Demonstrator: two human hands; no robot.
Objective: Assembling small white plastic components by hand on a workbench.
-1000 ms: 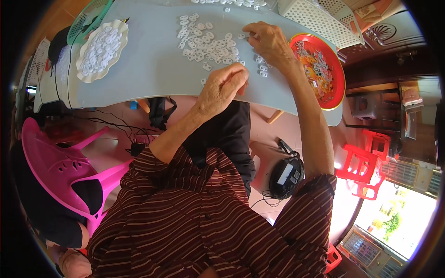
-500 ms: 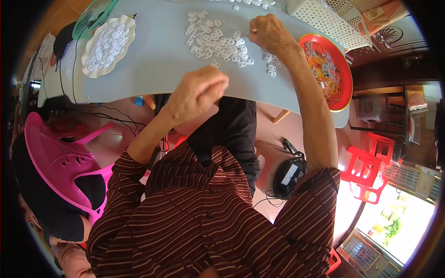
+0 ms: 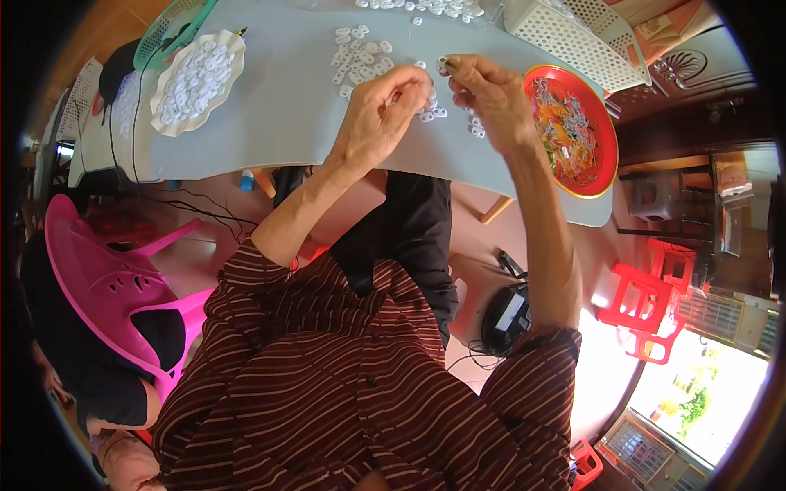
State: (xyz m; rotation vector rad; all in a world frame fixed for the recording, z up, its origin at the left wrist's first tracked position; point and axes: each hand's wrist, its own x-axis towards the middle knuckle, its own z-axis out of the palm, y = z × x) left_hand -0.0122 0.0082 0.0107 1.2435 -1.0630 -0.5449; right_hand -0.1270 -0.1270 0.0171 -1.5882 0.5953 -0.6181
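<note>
White plastic ring piece (image 3: 443, 63) sits pinched at the fingertips of the right hand (image 3: 490, 96), raised just above the pale grey tabletop (image 3: 278, 106). The left hand (image 3: 378, 116) is curled close beside it, fingertips drawn together near the same spot; whether its grip has hold of a second piece cannot be told, since the fingers cover whatever lies between them. The right grip is nearly closed, thumb and forefinger on the ring.

Loose white pieces (image 3: 360, 51) of the same kind lie scattered on the tabletop just beyond both hands, with more along the far edge. A white scalloped dish (image 3: 195, 82) heaped with similar pieces stands well to the left. A red round tray (image 3: 575, 131) of mixed coloured bits lies at the right, near the right wrist. A white perforated basket (image 3: 573, 37) is at the far right corner, cut off by the frame.

Judgement on the step in hand: the two hands appear to be working one small piece between them. It would be done well with both wrists steady above the tabletop, the pinch kept light and square, and the piece held over the scatter so a slip lands among its fellows.

Hard to make out: the exact form of the pieces, the left fingertips, and the tray's contents
</note>
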